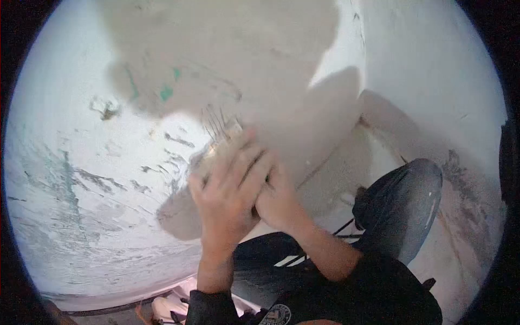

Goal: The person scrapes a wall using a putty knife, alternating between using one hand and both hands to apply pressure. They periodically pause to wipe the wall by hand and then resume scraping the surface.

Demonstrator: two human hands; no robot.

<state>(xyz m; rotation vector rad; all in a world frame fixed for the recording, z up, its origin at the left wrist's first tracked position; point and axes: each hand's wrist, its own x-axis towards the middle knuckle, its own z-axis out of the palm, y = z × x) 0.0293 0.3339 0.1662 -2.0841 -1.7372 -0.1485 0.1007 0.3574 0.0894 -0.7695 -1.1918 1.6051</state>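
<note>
Close together in the middle of the view, both hands press toward a pale, stained wall point(119, 200). My left hand point(225, 184) has its fingers bent and partly lapped over the right. Beside it, my right hand point(277, 197) is closed, its fingers tucked near the left palm. A pale, shiny edge point(234, 130) shows past the fingertips, touching or very near the wall. Most of whatever lies under the hands is hidden, and motion blurs the fingers, so its kind cannot be told.
Dark scrape marks and green patches point(166, 93) mark the wall. A wall corner runs down the right side. My bent knee point(417, 184) in dark trousers is at lower right. Pinkish-white material point(170, 307) lies at the bottom left. Broad shadows cover the upper middle.
</note>
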